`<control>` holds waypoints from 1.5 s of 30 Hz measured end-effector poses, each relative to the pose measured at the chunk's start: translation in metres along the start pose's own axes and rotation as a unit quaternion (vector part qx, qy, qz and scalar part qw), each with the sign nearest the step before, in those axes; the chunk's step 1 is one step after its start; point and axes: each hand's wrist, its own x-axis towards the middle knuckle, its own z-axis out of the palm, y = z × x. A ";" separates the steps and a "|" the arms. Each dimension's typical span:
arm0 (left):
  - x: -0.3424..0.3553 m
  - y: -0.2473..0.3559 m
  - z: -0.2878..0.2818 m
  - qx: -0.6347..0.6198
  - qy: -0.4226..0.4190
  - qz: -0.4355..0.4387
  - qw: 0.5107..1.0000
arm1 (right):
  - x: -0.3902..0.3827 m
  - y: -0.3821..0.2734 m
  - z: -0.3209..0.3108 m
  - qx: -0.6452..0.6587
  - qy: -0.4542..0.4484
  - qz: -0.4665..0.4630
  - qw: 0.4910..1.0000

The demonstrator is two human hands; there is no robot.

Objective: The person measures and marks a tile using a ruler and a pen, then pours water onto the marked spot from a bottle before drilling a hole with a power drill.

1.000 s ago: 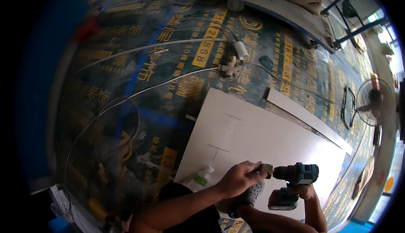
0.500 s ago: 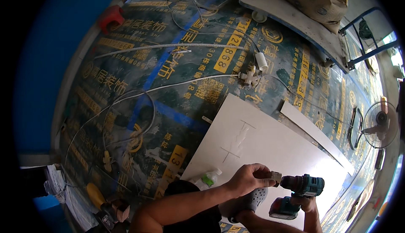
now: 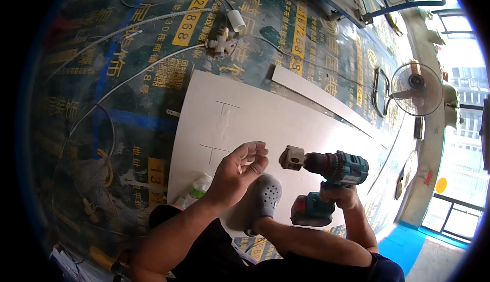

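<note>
My right hand (image 3: 343, 194) grips the handle of a teal and black cordless drill (image 3: 352, 167) with a red and teal battery at its base. A short cylindrical hole saw (image 3: 292, 158) sits in the drill's chuck, pointing left. My left hand (image 3: 240, 169) is just left of the hole saw, apart from it, its fingers loosely bent and nothing visible in them. Beneath both hands lies a large white panel (image 3: 191, 124) with dark T-shaped lines drawn on it. My foot in a grey clog (image 3: 266, 198) rests on the panel.
A clear bottle with green (image 3: 199, 187) stands at the panel's near left. Beyond the panel lie a narrow white strip (image 3: 321, 98), a cable with a socket block (image 3: 223, 44) and a white tube (image 3: 236, 20). At right stand a fan (image 3: 416, 88) and a flatbed trolley (image 3: 352, 6).
My left hand has let go of the hole saw and moved left of it. The view has swung right, so the floor things appear farther left. The drill stays in my right hand.
</note>
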 end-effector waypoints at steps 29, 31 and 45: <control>-0.007 0.001 0.009 0.234 -0.017 0.108 0.966 | 0.003 0.067 -0.075 -0.183 -0.030 0.028 0.982; -0.011 -0.005 0.007 0.254 0.006 0.100 0.962 | 0.003 0.073 -0.084 -0.191 -0.037 0.049 0.980; -0.025 -0.003 0.008 0.247 0.022 0.097 0.964 | 0.019 0.103 -0.104 -0.173 0.065 0.043 0.982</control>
